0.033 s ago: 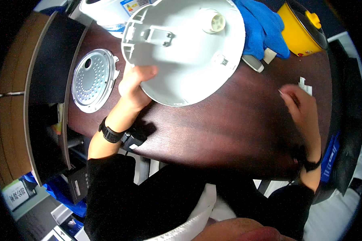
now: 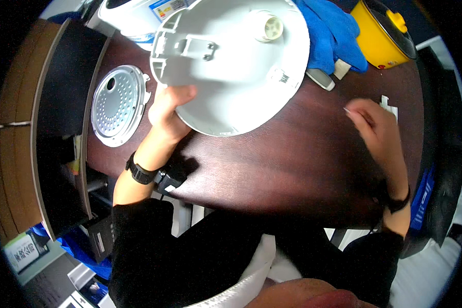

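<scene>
My left hand (image 2: 170,113) grips a round white appliance lid (image 2: 236,92) by its near left rim, thumb over the edge. The lid's hollow inner side faces me, showing a hinge-like bracket at the left and a round valve fitting (image 2: 272,27) near the top. Beside that hand, on the left of the table, lies a perforated grey metal plate (image 2: 117,105) with a pale rim. My right hand (image 2: 377,128) hovers over the table's right side, fingers curled and pressed together; whatever they may hold is too small to tell. Just behind it is a small white piece (image 2: 389,107).
A white appliance body (image 2: 131,18) stands at the back left. At the back right are a blue cloth (image 2: 328,36), a grey-white handle-like object (image 2: 321,79) and a yellow pot (image 2: 380,41) with a dark lid. A black device (image 2: 170,178) sits at the table's front edge.
My right hand has moved slightly to the left and away from me. The lid in my left hand has shifted a little to the left.
</scene>
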A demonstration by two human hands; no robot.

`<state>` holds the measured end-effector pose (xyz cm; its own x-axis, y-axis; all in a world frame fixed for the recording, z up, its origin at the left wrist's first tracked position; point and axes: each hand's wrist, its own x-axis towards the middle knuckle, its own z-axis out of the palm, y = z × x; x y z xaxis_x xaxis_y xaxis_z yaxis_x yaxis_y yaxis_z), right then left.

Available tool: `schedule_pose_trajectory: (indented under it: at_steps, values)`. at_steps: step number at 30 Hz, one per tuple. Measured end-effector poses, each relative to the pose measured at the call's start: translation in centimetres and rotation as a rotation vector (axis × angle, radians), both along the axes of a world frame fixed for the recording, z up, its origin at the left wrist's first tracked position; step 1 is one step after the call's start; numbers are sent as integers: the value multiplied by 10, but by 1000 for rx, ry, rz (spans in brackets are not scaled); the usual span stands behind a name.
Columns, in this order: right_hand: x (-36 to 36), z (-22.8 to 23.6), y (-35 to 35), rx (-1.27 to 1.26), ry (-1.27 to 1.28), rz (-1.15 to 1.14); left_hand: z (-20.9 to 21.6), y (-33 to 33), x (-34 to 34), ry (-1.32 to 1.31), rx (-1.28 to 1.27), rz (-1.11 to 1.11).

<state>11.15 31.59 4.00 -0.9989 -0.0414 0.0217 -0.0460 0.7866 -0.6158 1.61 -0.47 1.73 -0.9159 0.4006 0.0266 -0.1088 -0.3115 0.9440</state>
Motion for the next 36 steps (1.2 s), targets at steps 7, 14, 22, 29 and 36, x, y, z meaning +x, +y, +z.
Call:
schedule_pose_trajectory:
  at_steps: [7,14,22,29,36]
  values:
    - [-67,-23,-59,-217,146,179,-14,-8,-2,5,-63,42]
    - [-81,-44,-62,-236,171,218,2,14,13,-57,-55,149]
    - [-85,-46,-62,-200,163,192,8,17,14,-67,-147,181]
    - [-89,-50,-62,-138,225,194,-2,7,6,-23,-161,150]
    - [-91,-45,-63,-52,202,172,-18,-3,4,219,-367,246]
